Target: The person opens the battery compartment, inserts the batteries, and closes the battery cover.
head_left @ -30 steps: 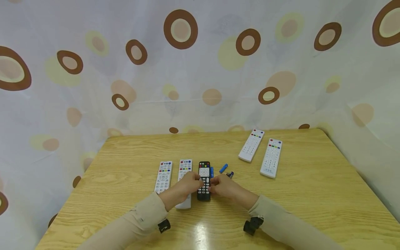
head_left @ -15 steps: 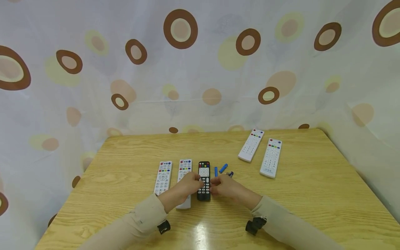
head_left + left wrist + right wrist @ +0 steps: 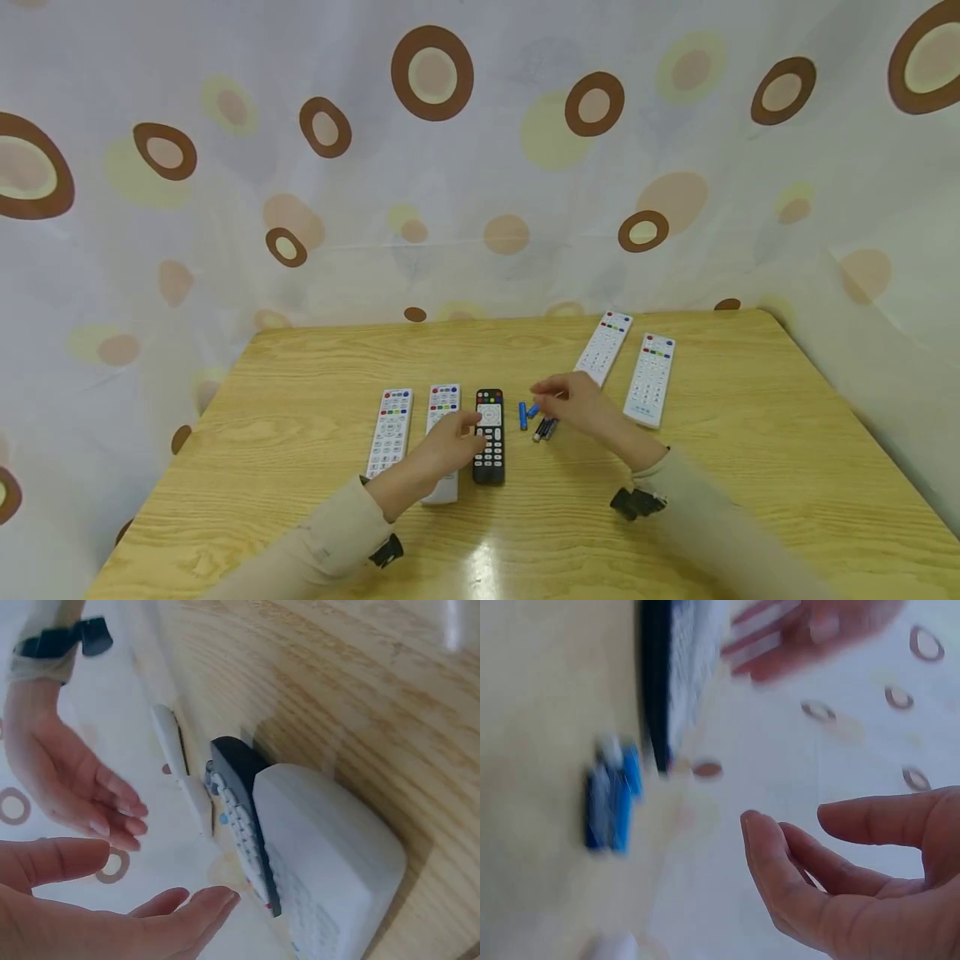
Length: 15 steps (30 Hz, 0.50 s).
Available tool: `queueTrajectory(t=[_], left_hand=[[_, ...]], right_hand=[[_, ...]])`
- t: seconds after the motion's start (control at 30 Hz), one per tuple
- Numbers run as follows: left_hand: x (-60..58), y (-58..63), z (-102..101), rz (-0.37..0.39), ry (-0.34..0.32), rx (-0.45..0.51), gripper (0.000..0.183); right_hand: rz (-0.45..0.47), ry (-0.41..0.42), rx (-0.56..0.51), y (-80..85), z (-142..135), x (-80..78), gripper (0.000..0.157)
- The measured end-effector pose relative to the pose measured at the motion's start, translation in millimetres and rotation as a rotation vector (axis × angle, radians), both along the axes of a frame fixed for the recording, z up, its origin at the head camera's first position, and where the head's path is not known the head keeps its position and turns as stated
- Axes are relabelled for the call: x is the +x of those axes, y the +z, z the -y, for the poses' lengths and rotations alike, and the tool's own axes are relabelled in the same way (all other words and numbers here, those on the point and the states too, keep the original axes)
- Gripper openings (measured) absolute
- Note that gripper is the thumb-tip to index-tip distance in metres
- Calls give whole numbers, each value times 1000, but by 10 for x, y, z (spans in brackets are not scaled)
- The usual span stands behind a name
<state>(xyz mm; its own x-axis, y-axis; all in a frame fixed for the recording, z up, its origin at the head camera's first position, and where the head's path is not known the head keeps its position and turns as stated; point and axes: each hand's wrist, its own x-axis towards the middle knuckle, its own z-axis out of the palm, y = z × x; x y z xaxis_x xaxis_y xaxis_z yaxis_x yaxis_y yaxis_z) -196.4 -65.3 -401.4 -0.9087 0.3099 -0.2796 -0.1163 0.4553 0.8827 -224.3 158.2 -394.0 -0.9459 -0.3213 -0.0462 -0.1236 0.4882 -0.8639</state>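
Observation:
A black remote control with white buttons lies face up mid-table. My left hand hovers over it and a white remote beside it; in the left wrist view the thumb and fingers are apart, with nothing between them. To the right of the black remote lie two blue batteries, one upright in view and one slanted, plus two dark batteries. Above these is my right hand, raised off the table. Its thumb and bent fingers hold nothing in the right wrist view.
Another white remote lies at the left. Toward the back right are two more white remotes, one slanted and one nearer the right edge. A patterned cloth hangs behind the wooden table.
My right hand has left the black remote's side, rising and moving right over the batteries. The nearer blue battery has shifted right, away from the remote. My left hand has barely moved.

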Motion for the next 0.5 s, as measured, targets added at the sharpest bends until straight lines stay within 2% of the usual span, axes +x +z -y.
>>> queueTrajectory(t=[0.1, 0.2, 0.27, 0.33, 0.5], left_hand=[[20, 35, 0, -45, -22, 20, 47], [34, 83, -11, -75, -43, 44, 48], [46, 117, -19, -78, -52, 65, 47], [59, 145, -30, -77, -53, 80, 47], [103, 201, -67, -80, -42, 123, 47]], right_hand=[[-105, -119, 109, 150, -164, -185, 30], [-156, -187, 248, 255, -293, -389, 34], [-144, -211, 343, 277, -346, -530, 39], [-106, -225, 406, 254, -379, -669, 33], [37, -244, 492, 143, -398, -920, 33]])
